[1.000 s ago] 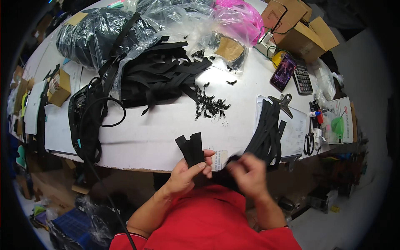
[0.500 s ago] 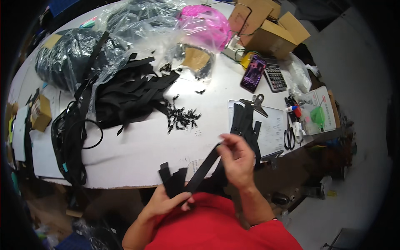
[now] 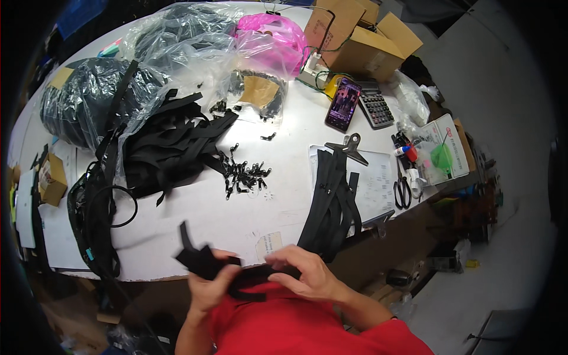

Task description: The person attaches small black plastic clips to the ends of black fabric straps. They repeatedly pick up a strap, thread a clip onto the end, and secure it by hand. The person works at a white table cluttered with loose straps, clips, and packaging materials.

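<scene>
Black fabric strips (image 3: 201,264) sit bunched in my left hand (image 3: 208,289), thumb clamped over them; the bunch lies nearer me than the heap of zip pulls (image 3: 247,175), slightly to its left. My right hand (image 3: 309,274), nearer me and right of the heap, is half curled, thumb apart from forefinger; a dark band reaches it, but blur keeps me from telling whether I grip it. I reckon a slack left thumb could let the strips fan out and slip, and a snagged end could drag the loose strip pile (image 3: 328,201), right of the heap, off the table (image 3: 189,207). Print shows on a paper label (image 3: 269,244), nearer me than the heap, and on a white carton (image 3: 462,145), far to its right.
</scene>
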The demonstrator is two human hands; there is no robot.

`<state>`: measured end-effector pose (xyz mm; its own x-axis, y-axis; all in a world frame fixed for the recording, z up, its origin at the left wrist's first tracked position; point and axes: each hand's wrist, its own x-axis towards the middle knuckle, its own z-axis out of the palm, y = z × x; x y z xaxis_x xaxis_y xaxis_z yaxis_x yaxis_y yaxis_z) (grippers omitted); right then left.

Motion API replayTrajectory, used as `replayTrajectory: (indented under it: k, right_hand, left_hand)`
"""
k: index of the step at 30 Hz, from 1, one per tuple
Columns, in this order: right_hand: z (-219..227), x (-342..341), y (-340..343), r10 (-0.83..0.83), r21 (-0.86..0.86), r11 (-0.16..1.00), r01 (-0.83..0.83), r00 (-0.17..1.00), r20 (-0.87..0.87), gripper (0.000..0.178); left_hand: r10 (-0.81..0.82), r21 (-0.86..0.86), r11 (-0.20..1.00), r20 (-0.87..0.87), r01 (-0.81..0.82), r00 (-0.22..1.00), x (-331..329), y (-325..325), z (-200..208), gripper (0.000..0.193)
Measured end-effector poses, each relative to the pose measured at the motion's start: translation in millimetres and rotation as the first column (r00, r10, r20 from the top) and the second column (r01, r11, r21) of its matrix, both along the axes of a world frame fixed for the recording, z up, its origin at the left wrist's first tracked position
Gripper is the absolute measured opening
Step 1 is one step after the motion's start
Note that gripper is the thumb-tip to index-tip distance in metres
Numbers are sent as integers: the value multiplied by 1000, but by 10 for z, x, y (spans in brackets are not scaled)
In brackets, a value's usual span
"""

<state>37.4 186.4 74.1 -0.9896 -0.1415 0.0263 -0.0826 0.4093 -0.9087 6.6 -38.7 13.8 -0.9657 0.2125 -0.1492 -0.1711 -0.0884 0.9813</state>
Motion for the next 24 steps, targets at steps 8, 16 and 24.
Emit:
replayTrajectory:
  k: [8,16,24]
  right_hand:
    - [-124,-118,-111,-59,-152,986,72,994,87,13]
    - [-163,-125,-113,-14,-98,995,17,999,29,17]
    - [-264,-64,-162,-50,-340,932,125,974,220,20]
  left_hand:
    - [-136,-10,991,-186,136,973,107,236,-113,29]
    - [-185,-24,983,-186,184,965,-45,225,-23,21]
    - [-77,-48,997,-426,62,902,-14,273,-114,19]
